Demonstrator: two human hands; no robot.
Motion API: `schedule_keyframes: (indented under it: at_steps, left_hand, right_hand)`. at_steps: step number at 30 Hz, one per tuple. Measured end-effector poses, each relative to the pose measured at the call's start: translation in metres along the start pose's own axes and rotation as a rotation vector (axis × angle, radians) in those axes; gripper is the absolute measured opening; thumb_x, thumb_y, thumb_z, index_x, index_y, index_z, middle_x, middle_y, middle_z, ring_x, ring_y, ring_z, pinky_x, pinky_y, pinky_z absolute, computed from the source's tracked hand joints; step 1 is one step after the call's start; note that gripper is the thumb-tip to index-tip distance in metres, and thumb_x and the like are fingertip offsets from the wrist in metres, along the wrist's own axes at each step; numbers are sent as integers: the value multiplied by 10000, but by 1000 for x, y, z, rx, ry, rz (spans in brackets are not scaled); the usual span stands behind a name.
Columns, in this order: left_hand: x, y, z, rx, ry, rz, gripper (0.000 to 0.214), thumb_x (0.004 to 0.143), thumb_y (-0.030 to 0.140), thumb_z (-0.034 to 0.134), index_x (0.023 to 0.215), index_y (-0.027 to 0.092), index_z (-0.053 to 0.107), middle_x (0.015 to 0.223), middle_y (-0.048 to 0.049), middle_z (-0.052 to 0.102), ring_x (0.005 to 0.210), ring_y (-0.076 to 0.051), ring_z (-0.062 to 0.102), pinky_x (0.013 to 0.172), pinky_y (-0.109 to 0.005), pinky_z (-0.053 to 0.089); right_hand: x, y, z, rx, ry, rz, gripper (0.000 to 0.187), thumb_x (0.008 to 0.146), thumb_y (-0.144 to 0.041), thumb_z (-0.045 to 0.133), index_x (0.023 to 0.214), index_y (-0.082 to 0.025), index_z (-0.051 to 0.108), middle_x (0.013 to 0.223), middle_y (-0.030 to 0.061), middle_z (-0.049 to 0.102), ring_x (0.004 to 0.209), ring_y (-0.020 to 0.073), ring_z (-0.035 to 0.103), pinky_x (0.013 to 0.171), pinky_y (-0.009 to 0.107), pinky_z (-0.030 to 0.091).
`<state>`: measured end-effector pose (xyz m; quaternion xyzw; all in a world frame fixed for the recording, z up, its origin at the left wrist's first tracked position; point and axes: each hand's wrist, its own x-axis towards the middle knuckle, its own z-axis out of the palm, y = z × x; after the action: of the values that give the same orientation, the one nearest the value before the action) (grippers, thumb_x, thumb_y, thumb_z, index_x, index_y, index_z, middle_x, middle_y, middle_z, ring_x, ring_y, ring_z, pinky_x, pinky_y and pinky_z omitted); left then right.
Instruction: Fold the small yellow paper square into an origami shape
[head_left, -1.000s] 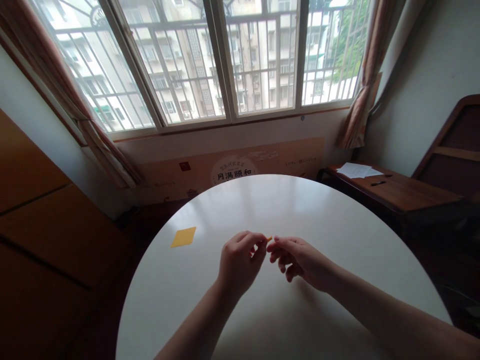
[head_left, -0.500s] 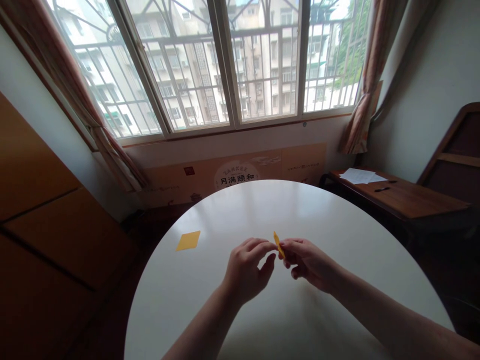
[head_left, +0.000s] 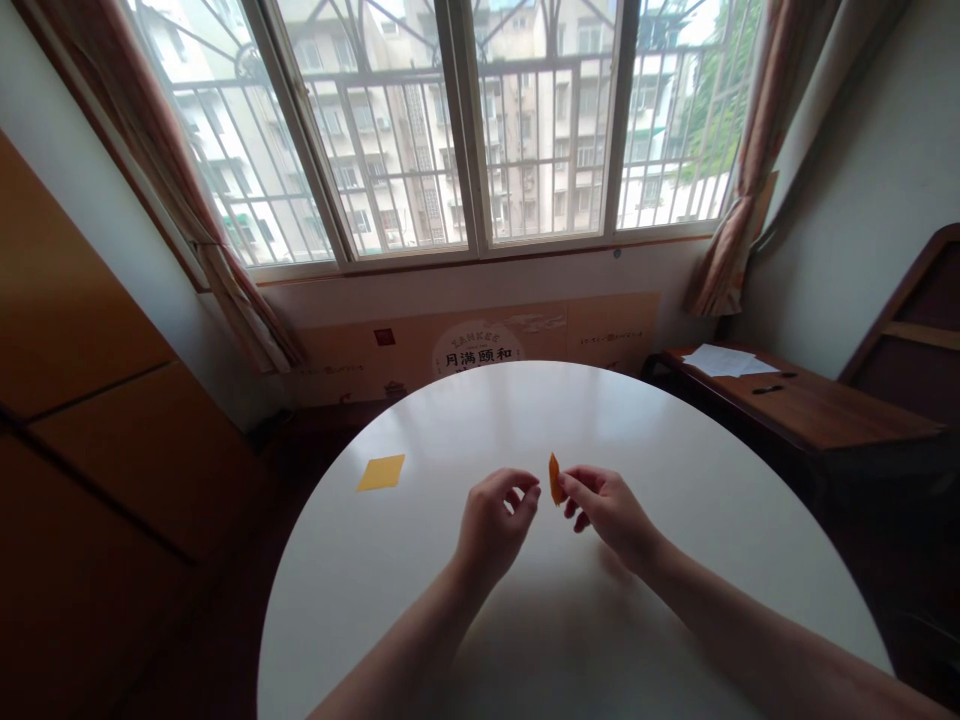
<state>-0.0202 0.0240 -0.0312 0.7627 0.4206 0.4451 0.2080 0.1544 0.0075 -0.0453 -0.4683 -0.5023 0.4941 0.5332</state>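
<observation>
Between the thumb and fingers of my right hand (head_left: pixel 604 503) is a small folded piece of yellow-orange paper (head_left: pixel 554 480), held upright above the table. It is seen nearly edge-on, so its folded shape is hard to make out. My left hand (head_left: pixel 496 518) is just left of the paper, apart from it. Its thumb and index fingertips come together in a pinch, with nothing visible in them. A flat yellow square of paper (head_left: pixel 382 473) lies on the round white table (head_left: pixel 540 410), toward the left edge.
White sheets of paper (head_left: pixel 718 360) and a small dark object (head_left: pixel 766 390) rest on a wooden side table (head_left: pixel 832 405) at the right. A wooden cabinet (head_left: pixel 90 330) stands at the left. A printed cardboard panel (head_left: pixel 592 325) is below the barred window (head_left: pixel 480 130).
My left hand has let go of the folded paper and drawn back leftward, its thumb and index closing together. My right hand keeps hold, with the paper turned slightly. The view has shifted a little.
</observation>
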Motion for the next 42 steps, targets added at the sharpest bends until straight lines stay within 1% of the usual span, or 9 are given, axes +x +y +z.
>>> schedule_keyframes:
  at_steps: [3, 10, 12, 17, 20, 24, 31, 37, 42]
  left_hand:
    - [1, 1, 0, -3, 2, -33, 78, 834, 210, 644, 854, 180, 713, 788, -24, 734, 627, -143, 622, 649, -268, 509]
    - [1, 1, 3, -58, -36, -82, 109, 835, 270, 661, 839, 179, 721, 778, -25, 740, 618, -144, 624, 614, -258, 514]
    - [1, 1, 4, -79, -44, -102, 110, 829, 268, 661, 827, 182, 729, 772, -27, 741, 616, -144, 625, 582, -246, 513]
    - [2, -4, 7, -163, -72, -181, 155, 822, 300, 660, 832, 172, 747, 725, -36, 738, 561, -142, 612, 433, -206, 484]
    - [2, -6, 7, -226, -82, -232, 208, 828, 328, 643, 857, 149, 744, 687, -41, 727, 526, -140, 609, 391, -203, 485]
    - [3, -6, 6, -283, -88, -278, 217, 809, 330, 658, 851, 139, 751, 666, -42, 714, 528, -137, 609, 390, -195, 483]
    - [3, -7, 6, -371, -107, -338, 202, 794, 303, 670, 861, 134, 759, 660, -48, 718, 528, -134, 624, 423, -194, 473]
    - [4, -9, 6, -396, -83, -360, 183, 775, 305, 685, 821, 137, 742, 643, -39, 705, 527, -133, 630, 423, -185, 450]
    - [5, -10, 8, -396, -79, -367, 191, 768, 324, 693, 796, 136, 712, 646, -50, 705, 516, -143, 632, 418, -196, 451]
  right_hand:
    - [1, 1, -1, -29, -12, -35, 401, 797, -554, 675, 784, -153, 690, 720, 47, 660, 603, 160, 584, 453, 241, 459]
    - [0, 5, 1, -99, -33, -92, 373, 840, -515, 652, 802, -149, 712, 700, 45, 674, 601, 156, 593, 462, 238, 477]
    - [-1, 5, 2, -119, -43, -102, 361, 840, -502, 654, 806, -150, 725, 692, 44, 679, 606, 158, 598, 467, 238, 484]
    - [-2, 6, 4, -141, -70, -113, 343, 842, -484, 647, 843, -155, 744, 729, 53, 696, 624, 165, 610, 465, 236, 493]
    - [-2, 5, 6, -132, -83, -117, 356, 854, -485, 623, 862, -150, 742, 773, 67, 710, 642, 167, 617, 459, 232, 495]
    - [-2, 5, 8, -115, -102, -114, 361, 842, -487, 644, 895, -146, 750, 808, 75, 723, 656, 171, 625, 466, 237, 499]
    - [0, 8, 5, -117, -99, -109, 338, 826, -466, 690, 880, -138, 747, 757, 68, 710, 661, 174, 616, 471, 238, 492]
    - [2, 13, 7, -122, -92, -97, 345, 825, -473, 690, 914, -146, 752, 767, 66, 714, 658, 175, 623, 468, 235, 489]
    - [4, 19, 5, -118, -91, -99, 338, 825, -463, 688, 923, -149, 763, 772, 77, 719, 668, 182, 627, 480, 238, 482]
